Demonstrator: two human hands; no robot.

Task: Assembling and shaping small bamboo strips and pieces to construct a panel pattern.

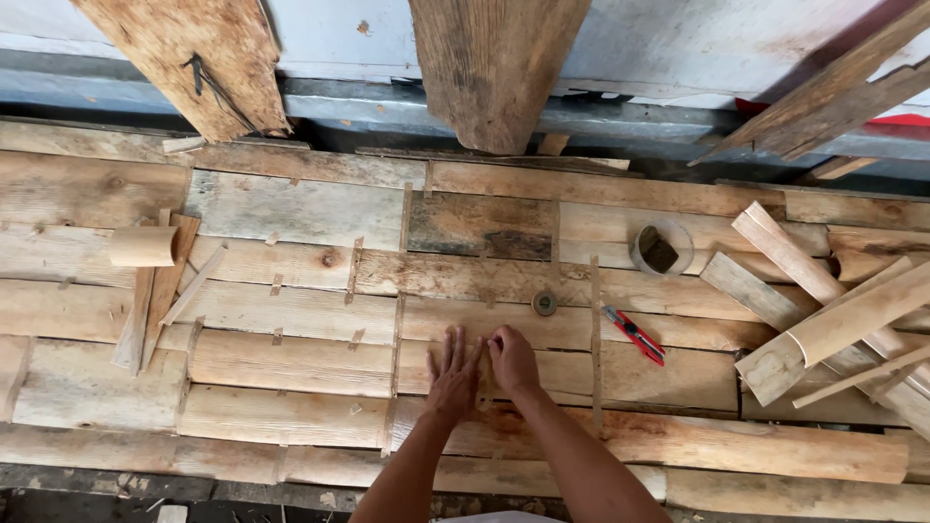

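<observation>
Pressing down side by side, both hands meet at the middle of the plank floor [291, 363]. The left hand [452, 378] lies open and flat, fingers spread on the wood. The right hand [511, 360] is curled, fingertips pinching a small wood sliver [484, 383] (mostly hidden between the hands) at a seam between planks. Just beyond the hands lies a small round disc [544, 303]; to its right a red knife [635, 335] rests on the planks. Farther right sits a tape roll [663, 249], beside a heap of loose slats [823, 310].
</observation>
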